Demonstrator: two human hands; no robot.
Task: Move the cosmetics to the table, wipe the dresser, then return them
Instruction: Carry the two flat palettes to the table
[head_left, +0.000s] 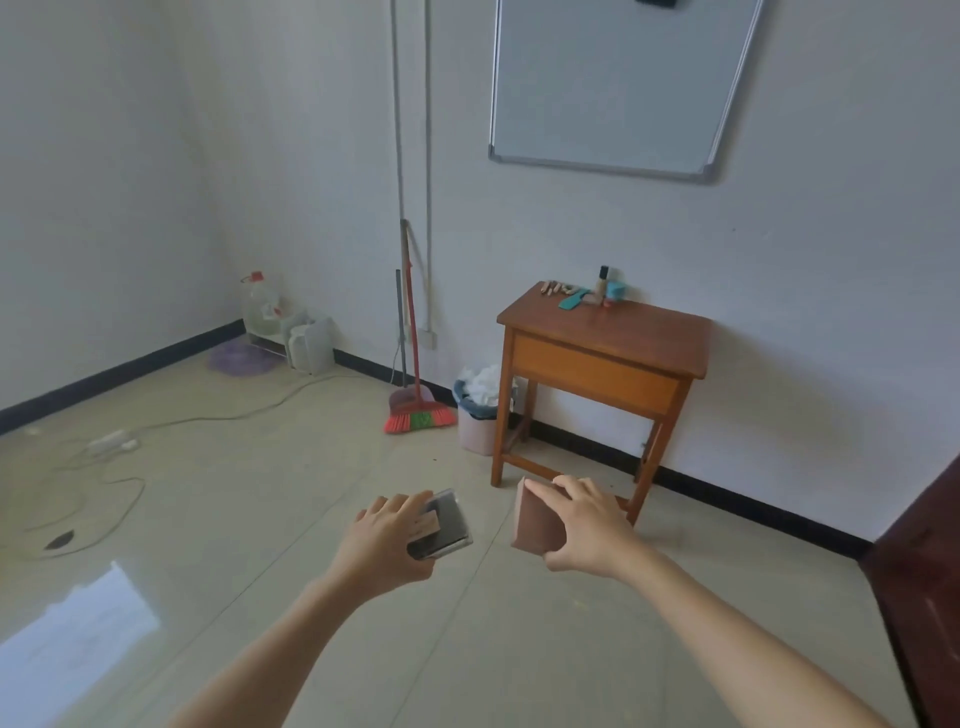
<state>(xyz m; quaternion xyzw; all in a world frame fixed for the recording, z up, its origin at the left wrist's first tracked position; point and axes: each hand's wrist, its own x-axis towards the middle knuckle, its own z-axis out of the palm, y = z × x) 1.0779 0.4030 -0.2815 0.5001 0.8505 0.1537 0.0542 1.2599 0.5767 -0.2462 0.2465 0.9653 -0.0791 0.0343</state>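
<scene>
Head view, nearest first: the left hand (384, 540) at 7 o'clock curls its fingers over a flat dark rectangular compact (448, 526) with glossy clear edges, while the right hand (587, 530) at 5 o'clock grips a matte reddish-brown slab-shaped palette (535, 525) by its long edges; one item per hand probably saves a trip. Ahead at 1 o'clock a small smooth-topped brown wooden table (649, 332) stands against the wall, where a slim capped bottle (603, 283), a teal plastic comb (573, 300) and pencils (551, 287) cluster at the back, leaving the front bare for these two
</scene>
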